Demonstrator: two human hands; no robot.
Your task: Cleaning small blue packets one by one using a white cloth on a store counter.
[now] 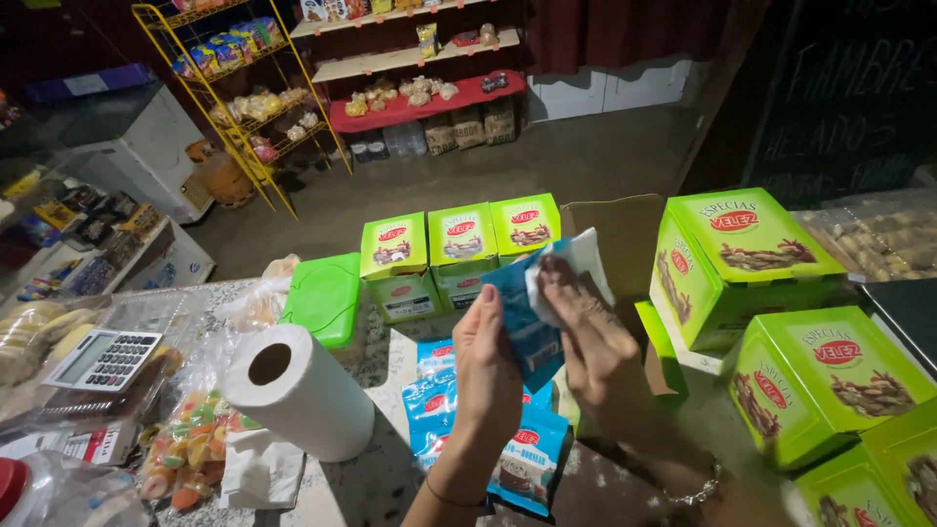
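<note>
Hands met above the table [390, 361]: left hand [485, 366] pinched a blue sachet [522, 327], right hand [586, 337] pressed a white cloth [576, 263] on it. Sachet looked light, limp, slippery; edges offered the best grip.

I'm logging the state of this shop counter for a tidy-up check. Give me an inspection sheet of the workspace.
Surface: speckled stone counter, crowded.
Job's things: blue packet held up by left hand; right hand presses a white cloth on it. More blue packets lie below.
Clutter: paper towel roll, calculator, bagged sweets, green lidded tub, green boxes, larger green boxes.
Grippers: both hands closed on their items.
Cables: nothing seen.
Surroundings: yellow wire rack, stocked shelves, chalkboard.
</note>
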